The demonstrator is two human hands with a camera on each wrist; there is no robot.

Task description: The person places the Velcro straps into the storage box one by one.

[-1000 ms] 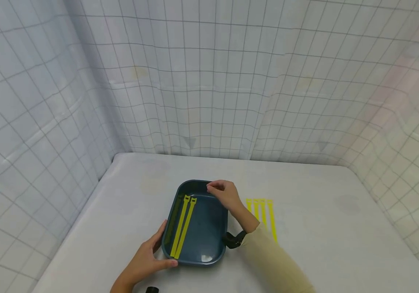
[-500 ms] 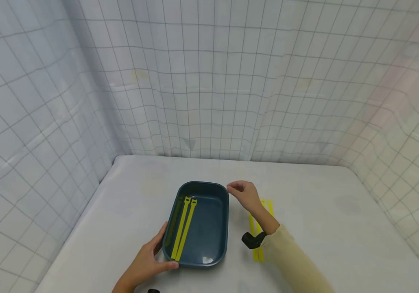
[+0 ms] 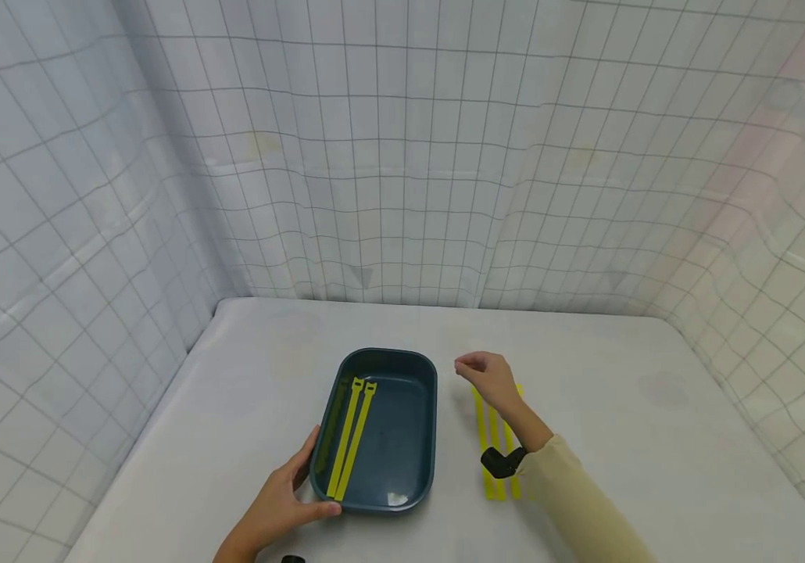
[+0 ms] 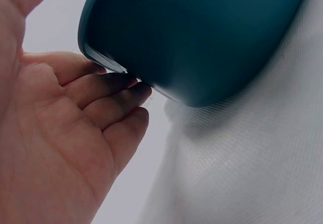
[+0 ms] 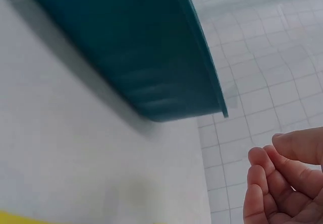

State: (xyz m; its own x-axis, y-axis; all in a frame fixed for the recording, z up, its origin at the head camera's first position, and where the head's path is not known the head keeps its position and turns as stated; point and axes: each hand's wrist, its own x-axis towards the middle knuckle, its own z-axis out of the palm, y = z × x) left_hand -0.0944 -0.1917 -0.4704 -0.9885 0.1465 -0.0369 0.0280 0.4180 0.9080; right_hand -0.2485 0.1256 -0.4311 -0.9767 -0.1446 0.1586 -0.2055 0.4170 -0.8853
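A dark teal tray point(image 3: 394, 438) sits on the table, with two yellow hook-and-loop cable ties point(image 3: 351, 438) lying lengthwise along its left side. At its near left corner my left hand point(image 3: 277, 500) holds the tray, thumb on the near side and fingers on the left wall. The left wrist view shows the fingertips point(image 4: 139, 90) against the tray's outer wall point(image 4: 186, 42). To the right of the tray, my right hand point(image 3: 490, 379) hovers over several more yellow cable ties point(image 3: 483, 426), partly covered by that arm. Its fingers are loosely curled and nothing shows between them point(image 5: 285, 176).
A white cloth covers the table point(image 3: 627, 438). White gridded curtains point(image 3: 402, 156) close off the back and both sides. A black wrist device point(image 3: 503, 462) is strapped at the right wrist, and part of another point(image 3: 293, 559) shows at the bottom edge.
My right hand has moved right, from over the tray's far right corner to above the loose cable ties. My left hand and the tray have stayed in place.
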